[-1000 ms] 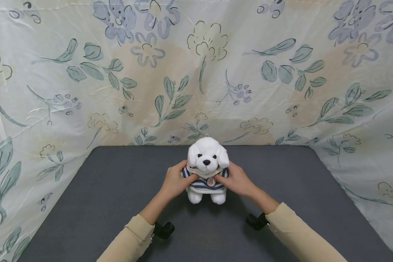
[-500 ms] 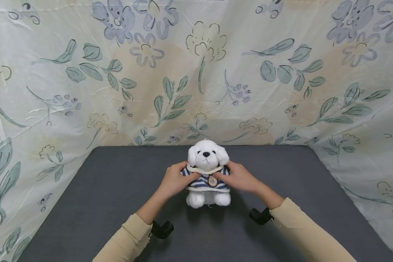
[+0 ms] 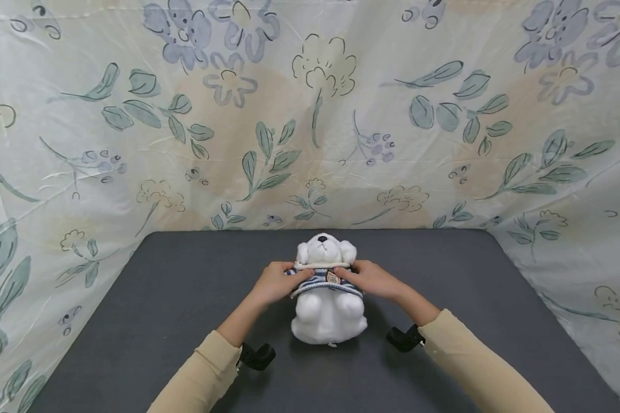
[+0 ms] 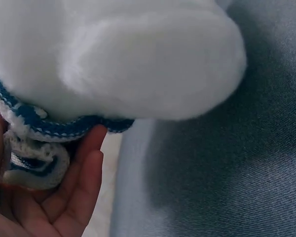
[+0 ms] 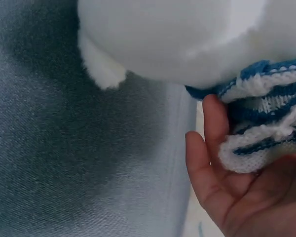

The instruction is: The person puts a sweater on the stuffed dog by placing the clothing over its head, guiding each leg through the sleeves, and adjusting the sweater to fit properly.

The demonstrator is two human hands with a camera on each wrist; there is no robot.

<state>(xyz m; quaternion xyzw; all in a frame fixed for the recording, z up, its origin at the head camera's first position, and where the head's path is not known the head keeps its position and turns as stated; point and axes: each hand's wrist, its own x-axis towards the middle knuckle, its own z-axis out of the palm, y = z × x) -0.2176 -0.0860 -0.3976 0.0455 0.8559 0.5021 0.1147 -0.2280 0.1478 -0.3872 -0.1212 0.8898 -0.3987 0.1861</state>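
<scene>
A white plush dog (image 3: 322, 318) in a blue-and-white striped knit sweater (image 3: 320, 277) is tipped back in the head view, its snout up and its underside toward me. My left hand (image 3: 278, 282) grips the sweater at one side, thumb across the chest. On the other side my right hand (image 3: 374, 279) holds it likewise, thumb beside a small round badge (image 3: 333, 277). The left wrist view shows a white furry leg (image 4: 158, 69) above the fingers, which curl behind the knit hem (image 4: 54, 129). In the right wrist view, a knit sleeve (image 5: 246, 153) lies against the palm.
A dark grey table (image 3: 196, 269) lies under the toy. Behind it and at both sides hangs a floral cloth (image 3: 341, 126). Black wrist cameras (image 3: 257, 357) sit below each wrist, beside the beige sleeves (image 3: 201, 373).
The plush dog has tilted backward between my hands: its face turned upward, its head sank lower in view, and its legs and underside swung up toward me. Both hands kept their grip.
</scene>
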